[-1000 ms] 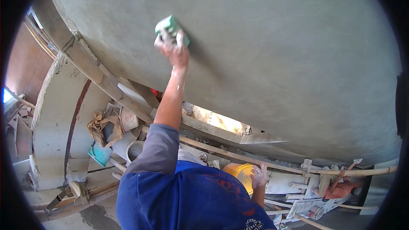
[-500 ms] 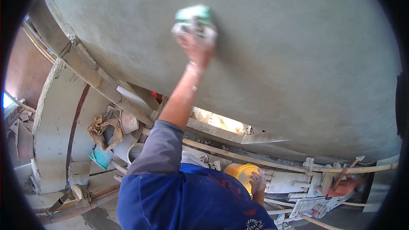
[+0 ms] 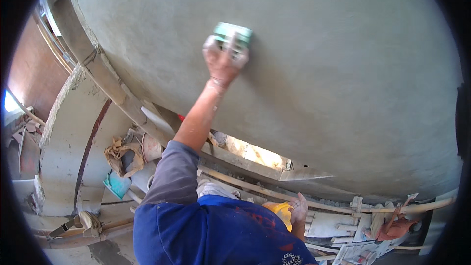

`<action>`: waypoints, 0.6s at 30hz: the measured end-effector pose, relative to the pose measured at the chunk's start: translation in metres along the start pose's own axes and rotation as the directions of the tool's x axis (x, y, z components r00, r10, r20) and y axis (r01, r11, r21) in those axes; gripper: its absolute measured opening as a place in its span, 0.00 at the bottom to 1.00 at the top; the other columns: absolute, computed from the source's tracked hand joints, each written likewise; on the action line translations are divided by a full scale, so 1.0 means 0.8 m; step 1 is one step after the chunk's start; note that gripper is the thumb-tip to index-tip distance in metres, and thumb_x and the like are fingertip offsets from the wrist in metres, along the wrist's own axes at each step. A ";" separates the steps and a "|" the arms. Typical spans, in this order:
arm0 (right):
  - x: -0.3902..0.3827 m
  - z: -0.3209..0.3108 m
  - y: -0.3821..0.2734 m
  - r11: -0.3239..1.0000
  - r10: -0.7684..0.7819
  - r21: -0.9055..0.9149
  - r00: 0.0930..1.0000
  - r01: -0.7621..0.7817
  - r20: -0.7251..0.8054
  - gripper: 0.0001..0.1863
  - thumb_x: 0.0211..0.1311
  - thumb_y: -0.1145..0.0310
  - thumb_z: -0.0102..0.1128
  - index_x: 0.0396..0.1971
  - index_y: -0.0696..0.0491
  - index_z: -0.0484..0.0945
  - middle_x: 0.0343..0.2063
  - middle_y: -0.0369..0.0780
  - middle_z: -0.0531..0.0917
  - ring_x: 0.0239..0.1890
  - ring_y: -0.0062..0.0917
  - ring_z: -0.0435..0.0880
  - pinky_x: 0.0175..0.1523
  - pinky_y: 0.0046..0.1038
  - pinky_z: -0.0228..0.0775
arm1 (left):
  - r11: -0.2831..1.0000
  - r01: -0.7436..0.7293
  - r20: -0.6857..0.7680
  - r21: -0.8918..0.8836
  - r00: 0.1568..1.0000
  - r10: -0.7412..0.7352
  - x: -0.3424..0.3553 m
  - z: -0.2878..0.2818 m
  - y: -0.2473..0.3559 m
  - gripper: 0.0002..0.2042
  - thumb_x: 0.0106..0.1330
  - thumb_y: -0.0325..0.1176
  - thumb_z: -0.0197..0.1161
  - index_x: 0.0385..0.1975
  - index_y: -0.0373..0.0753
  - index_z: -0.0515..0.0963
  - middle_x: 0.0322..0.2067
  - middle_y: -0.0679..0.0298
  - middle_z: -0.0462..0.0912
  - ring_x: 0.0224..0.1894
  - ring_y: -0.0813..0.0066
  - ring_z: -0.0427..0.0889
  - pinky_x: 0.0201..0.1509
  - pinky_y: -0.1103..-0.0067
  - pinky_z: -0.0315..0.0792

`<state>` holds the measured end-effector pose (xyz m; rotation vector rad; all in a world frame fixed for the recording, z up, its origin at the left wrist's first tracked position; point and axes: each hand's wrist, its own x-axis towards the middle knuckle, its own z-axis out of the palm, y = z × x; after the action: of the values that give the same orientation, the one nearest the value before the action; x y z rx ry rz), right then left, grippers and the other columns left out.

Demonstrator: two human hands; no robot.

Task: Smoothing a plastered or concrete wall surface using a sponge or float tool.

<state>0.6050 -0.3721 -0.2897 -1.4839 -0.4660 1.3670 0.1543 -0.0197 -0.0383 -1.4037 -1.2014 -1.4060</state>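
Observation:
High on a smooth grey plastered wall [image 3: 333,78], my left hand [image 3: 223,64] is closed on a green sponge block [image 3: 233,31]. The block is rectangular and pale-topped, and it is pressed against the plaster; its underside is hidden. Pale smears mark the fingers and wrist. Low at my right side, my right hand [image 3: 298,208] is curled at the edge of a rounded yellow plastic container [image 3: 280,212] and appears to grip it. My blue shirt hides much of that container, so its contents do not show.
A bamboo pole [image 3: 274,194] runs along the wall's foot, beside a bright opening [image 3: 250,152]. At left stand a torn brown sack [image 3: 117,154], a bucket [image 3: 152,146] and a teal pan [image 3: 117,184]. Another person [image 3: 395,228] works at far right.
My left hand has shifted slightly down across the wall with the green sponge block. My right hand and the yellow container sit a little lower, with more of the container hidden behind my shirt.

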 end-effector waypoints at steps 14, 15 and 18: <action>-0.005 -0.006 0.008 1.000 0.009 0.022 1.000 -0.008 -0.024 0.30 0.66 0.47 0.53 0.62 0.51 0.68 0.39 0.40 0.81 0.33 0.23 0.80 0.31 0.24 0.70 | 0.901 -0.037 -0.061 0.432 0.996 0.070 0.123 0.002 -0.036 0.27 0.55 0.42 0.69 0.57 0.49 0.76 0.53 0.50 0.69 0.52 0.48 0.69 0.53 0.57 0.65; -0.003 -0.007 0.005 0.999 0.015 0.035 1.000 -0.015 -0.012 0.29 0.66 0.46 0.53 0.61 0.49 0.69 0.38 0.38 0.81 0.33 0.22 0.80 0.31 0.24 0.70 | 0.976 0.087 -0.127 0.200 0.990 -0.062 0.135 0.011 -0.005 0.27 0.54 0.42 0.69 0.58 0.52 0.76 0.53 0.49 0.68 0.52 0.47 0.68 0.53 0.57 0.65; 0.006 -0.006 0.004 0.999 0.046 0.020 0.999 -0.046 0.019 0.29 0.66 0.46 0.54 0.60 0.49 0.70 0.39 0.38 0.81 0.34 0.23 0.80 0.32 0.24 0.70 | 0.984 0.113 -0.048 -0.135 0.992 -0.120 0.099 0.015 0.097 0.27 0.53 0.43 0.70 0.57 0.54 0.76 0.51 0.54 0.71 0.53 0.51 0.68 0.56 0.61 0.65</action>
<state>0.6097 -0.3716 -0.2958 -1.4742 -0.4310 1.4187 0.2269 -0.0193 0.0463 -1.3923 -1.1895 -1.6211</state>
